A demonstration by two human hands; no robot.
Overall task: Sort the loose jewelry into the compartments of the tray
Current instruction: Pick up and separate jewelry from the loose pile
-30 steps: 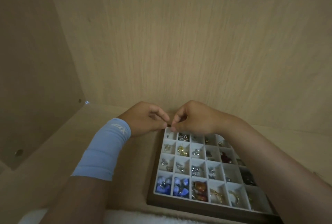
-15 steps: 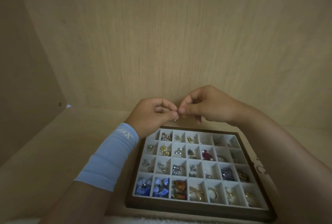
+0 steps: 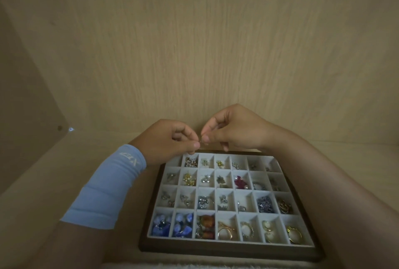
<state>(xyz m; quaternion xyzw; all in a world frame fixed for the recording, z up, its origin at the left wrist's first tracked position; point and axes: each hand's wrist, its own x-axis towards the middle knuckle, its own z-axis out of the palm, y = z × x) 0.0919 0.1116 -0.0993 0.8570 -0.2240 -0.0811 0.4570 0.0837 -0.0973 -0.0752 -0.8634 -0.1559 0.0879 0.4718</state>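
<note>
- Both hands were up over the far left corner of the tray [image 3: 226,252], fingertips almost meeting.
- The left hand [image 3: 170,141] had thumb and forefinger pinched together on a small piece [image 3: 200,140]. The right hand [image 3: 235,128] pinched the same piece from the other side, its other fingers curled under.
- The piece was too tiny to name. It was held in the air just above the back row, not in any compartment yet.
- The sorting looked well along: nearly every compartment showed something.
- Blue stones [image 3: 160,225] filled the two near-left cells, amber pieces [image 3: 205,227] sat next to them and gold rings [image 3: 224,231] ran along the near row. A red piece [image 3: 239,182] lay in the second row from the back.
- The far left corner cell [image 3: 175,161] looked bare where it showed, but the left hand covered part of it.
- I saw nothing loose on the shelf floor [image 3: 71,182]. The right forearm hid the side to the right of the tray, so I couldn't vouch for that.
- As I judged it, what was left was this one piece, plus whatever lay out of sight.
- The back wall [image 3: 194,53] stood close behind the tray's far edge and right behind the knuckles, so there was little room to reach back.
- The side wall [image 3: 26,117] was well off to the left, with open floor between it and the tray.
- The pale blue sleeve [image 3: 108,184] on the left forearm was beside the tray's left rim.
- Straight down looked the freest way for the hands to go.
</note>
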